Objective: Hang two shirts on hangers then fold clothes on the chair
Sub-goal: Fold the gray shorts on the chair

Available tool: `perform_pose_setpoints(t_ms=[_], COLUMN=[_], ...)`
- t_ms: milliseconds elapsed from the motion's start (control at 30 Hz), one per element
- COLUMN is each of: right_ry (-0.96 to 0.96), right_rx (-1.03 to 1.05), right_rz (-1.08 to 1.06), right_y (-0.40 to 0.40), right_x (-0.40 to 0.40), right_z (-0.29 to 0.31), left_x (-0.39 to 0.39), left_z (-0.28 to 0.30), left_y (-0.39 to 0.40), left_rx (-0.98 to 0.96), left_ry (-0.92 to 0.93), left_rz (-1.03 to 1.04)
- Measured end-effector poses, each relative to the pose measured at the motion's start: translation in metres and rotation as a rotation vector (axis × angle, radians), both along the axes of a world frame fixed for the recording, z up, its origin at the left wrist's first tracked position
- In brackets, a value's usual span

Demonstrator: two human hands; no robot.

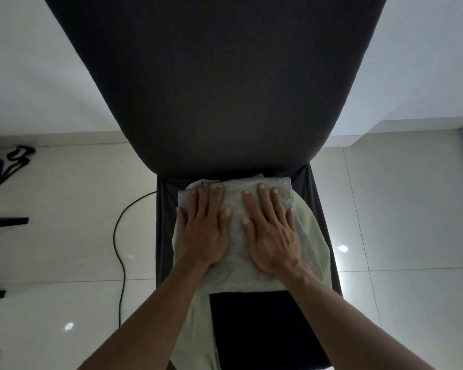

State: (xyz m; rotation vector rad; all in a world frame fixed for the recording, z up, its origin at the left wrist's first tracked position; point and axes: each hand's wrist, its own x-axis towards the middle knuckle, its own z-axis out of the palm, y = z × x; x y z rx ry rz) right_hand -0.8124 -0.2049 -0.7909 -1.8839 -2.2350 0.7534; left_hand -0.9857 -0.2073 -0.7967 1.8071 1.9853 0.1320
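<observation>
Now both hands lie flat, fingers straight and spread, the left hand and right hand side by side pressing a folded grey garment. It sits on a pale green cloth on the chair seat, with a black folded piece just in front.

— What sort of place is shown?

— A room in a home, it seems: a chair in a dark fabric cover is set on glossy pale floor tiles, with plain white walls behind it.

— Anything else?

— Folded clothes are stacked on the chair's seat, and a black cable is trailed across the tiles to its left.
</observation>
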Motion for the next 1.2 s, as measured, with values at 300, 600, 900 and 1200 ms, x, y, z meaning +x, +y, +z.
perform_pose_setpoints(t_ms=[300,600,900,1200], right_ry=[0.014,0.055,0.436,0.846], right_rx=[-0.168,-0.029,-0.497,-0.495], right_rz=[-0.098,-0.474,-1.033,-1.237], right_y=[0.037,-0.032,-0.100,-0.091], right_x=[0.003,0.047,0.056,0.050], right_z=[-0.002,0.037,0.049,0.074], left_x=[-0.009,-0.002,0.011,0.014], left_z=[-0.008,0.037,0.061,0.083], left_y=[0.030,-0.043,-0.116,-0.107], left_rx=[-0.082,0.073,-0.283,-0.192], left_ry=[-0.061,-0.120,-0.568,-1.134], left_rz=[0.078,0.491,1.101,1.320])
